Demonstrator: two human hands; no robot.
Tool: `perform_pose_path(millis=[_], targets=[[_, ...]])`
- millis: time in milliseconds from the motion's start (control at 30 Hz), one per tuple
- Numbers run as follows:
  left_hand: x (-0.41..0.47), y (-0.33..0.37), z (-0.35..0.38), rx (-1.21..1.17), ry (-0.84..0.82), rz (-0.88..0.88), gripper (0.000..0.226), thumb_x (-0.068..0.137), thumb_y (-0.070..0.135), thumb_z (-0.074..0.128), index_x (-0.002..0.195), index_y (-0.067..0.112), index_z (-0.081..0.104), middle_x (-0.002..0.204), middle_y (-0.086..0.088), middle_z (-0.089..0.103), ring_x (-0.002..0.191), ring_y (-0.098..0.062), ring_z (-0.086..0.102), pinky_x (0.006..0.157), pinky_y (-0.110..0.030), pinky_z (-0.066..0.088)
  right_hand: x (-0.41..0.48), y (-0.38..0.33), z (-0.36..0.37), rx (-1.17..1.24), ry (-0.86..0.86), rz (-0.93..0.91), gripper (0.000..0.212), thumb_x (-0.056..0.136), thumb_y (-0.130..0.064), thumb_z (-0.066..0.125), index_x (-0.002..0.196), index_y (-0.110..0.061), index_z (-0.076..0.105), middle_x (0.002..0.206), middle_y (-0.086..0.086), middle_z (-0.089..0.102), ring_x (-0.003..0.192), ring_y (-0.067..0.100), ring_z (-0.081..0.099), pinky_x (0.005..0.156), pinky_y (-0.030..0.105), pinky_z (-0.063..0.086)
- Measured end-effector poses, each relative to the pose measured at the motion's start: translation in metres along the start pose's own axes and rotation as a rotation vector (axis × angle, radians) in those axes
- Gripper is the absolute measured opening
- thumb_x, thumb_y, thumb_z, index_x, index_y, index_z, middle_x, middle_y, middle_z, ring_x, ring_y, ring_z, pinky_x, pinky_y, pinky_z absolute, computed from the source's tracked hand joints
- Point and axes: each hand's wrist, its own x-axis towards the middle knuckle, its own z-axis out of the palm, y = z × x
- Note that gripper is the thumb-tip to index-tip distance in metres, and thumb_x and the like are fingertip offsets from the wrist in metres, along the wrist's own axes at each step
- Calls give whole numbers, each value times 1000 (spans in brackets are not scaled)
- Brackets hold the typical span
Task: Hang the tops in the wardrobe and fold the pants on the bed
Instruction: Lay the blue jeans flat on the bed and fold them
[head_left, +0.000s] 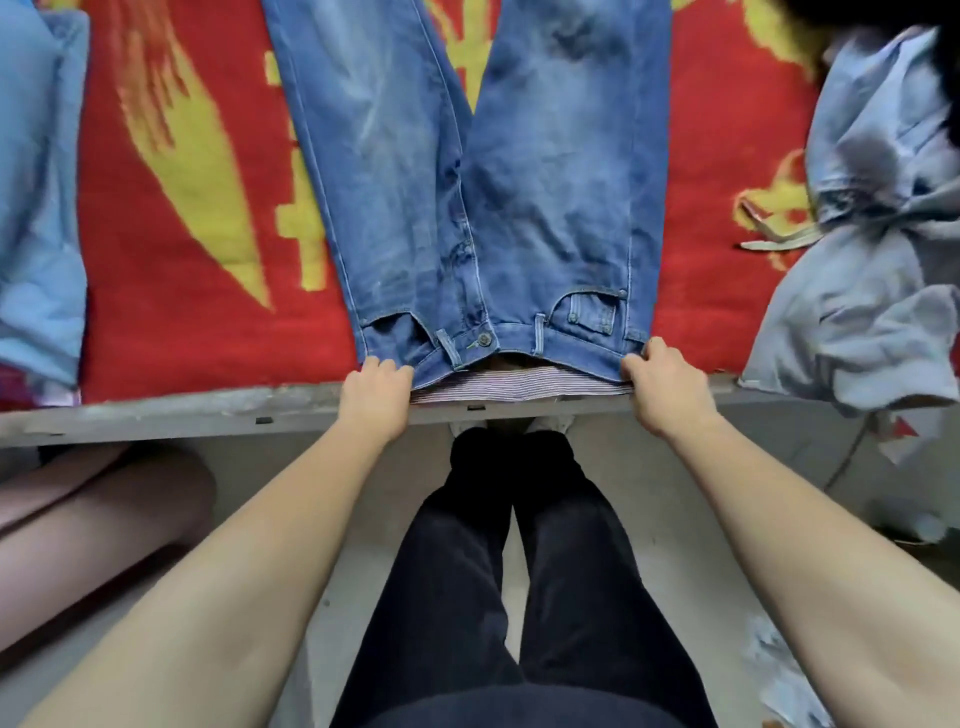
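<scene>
A pair of blue jeans (467, 182) lies flat and front side up on the bed's red and yellow blanket (197, 218), waistband toward me at the bed's near edge, legs stretching away. My left hand (376, 397) grips the waistband's left corner. My right hand (667, 387) grips its right corner. Striped lining shows inside the waistband between my hands.
A light blue garment (41, 182) lies on the bed at the far left. A crumpled pale blue top (872, 260) sits at the right, hanging over the grey bed frame (156, 415). My dark trouser legs stand on the pale floor below. Pink bedding lies low left.
</scene>
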Motion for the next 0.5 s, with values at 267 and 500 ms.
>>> perform_pose_path(millis=[267,500], targets=[[18,13,25,-91,302,91,44,84,45,66,106,9,52,101,-11,56,93,-33,55,68,-41,43,34,-18,18,-63,241,-231,52,83,-57,64,103,-10,56,102,14,52,95,35,53,75,44,42],[29,35,11,-226,474,147,25,66,0,69,89,3,60,84,-15,57,71,-35,55,49,-37,36,54,-46,18,31,338,-336,27,86,-17,59,112,-11,59,99,9,58,91,33,59,57,40,43]])
